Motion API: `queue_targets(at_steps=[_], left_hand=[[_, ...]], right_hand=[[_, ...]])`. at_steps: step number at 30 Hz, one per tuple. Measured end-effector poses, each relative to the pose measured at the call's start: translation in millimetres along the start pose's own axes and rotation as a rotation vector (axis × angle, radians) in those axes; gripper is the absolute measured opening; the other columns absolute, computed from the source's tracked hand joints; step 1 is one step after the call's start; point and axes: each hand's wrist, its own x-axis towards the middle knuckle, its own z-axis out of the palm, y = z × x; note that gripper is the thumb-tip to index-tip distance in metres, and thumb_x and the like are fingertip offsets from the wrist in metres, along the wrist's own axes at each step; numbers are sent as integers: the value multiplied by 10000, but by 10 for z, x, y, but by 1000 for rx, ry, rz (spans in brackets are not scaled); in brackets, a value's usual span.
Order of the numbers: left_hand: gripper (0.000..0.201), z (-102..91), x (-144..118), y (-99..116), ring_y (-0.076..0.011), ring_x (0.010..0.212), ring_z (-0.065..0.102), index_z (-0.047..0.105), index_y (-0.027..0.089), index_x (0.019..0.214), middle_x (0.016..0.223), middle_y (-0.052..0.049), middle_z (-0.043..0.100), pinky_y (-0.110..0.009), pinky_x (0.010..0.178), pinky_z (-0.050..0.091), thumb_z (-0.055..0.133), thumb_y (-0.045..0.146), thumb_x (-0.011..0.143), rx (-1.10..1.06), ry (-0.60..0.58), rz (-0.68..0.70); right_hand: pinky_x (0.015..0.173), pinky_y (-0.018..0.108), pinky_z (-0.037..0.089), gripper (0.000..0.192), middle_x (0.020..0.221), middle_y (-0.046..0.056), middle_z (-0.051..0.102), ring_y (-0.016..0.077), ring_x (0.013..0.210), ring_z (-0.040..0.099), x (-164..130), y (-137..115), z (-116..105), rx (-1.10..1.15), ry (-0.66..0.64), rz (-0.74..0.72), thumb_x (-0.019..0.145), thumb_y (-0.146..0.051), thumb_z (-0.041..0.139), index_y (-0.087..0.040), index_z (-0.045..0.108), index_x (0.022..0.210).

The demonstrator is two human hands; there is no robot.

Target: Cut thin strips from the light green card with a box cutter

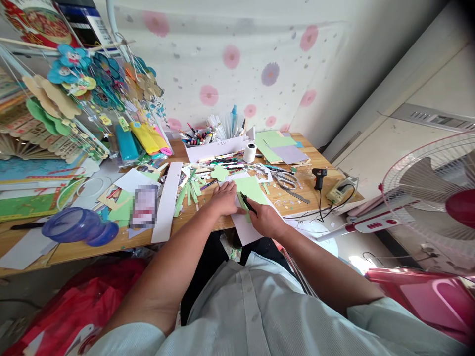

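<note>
Two hands work on green paper at the worktop edge. The left hand lies flat, fingers released, pressing it. The right hand has its fingers clenched around a black pen.

A home craft corner: the wooden counter is littered with green paper strips, scissors, a glue gun and a box of pens. Finished paper flower ornaments hang at the left, and a standing fan sits at the right.
</note>
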Motion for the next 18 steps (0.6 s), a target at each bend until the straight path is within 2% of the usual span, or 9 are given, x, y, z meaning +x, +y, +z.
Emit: queue_targets(at_steps=[6,14,18], left_hand=[[1331,42,29,-25,-398,1723,97,143,235,1770,1873,-134,83,-602,1375,133,704,867,740,29,34,15],[1319,28,18,-10,-421,1720,74,140,226,1770,1873,-138,86,-608,1369,135,701,856,756,33,35,26],[1333,28,20,-5,-433,1721,51,112,232,1775,1876,-133,67,-604,1371,122,701,863,758,42,25,14]], right_hand=[[1107,394,526,630,1374,91,793,326,1280,743,-296,23,13,1,-4,37,1041,-277,572,-294,540,1670],[1091,383,544,653,1347,127,801,319,1262,756,-654,23,-26,6,-38,33,1045,-248,533,-231,503,1697],[1114,383,532,629,1379,103,791,307,1298,736,-846,12,-68,27,-48,18,1044,-243,531,-267,533,1673]])
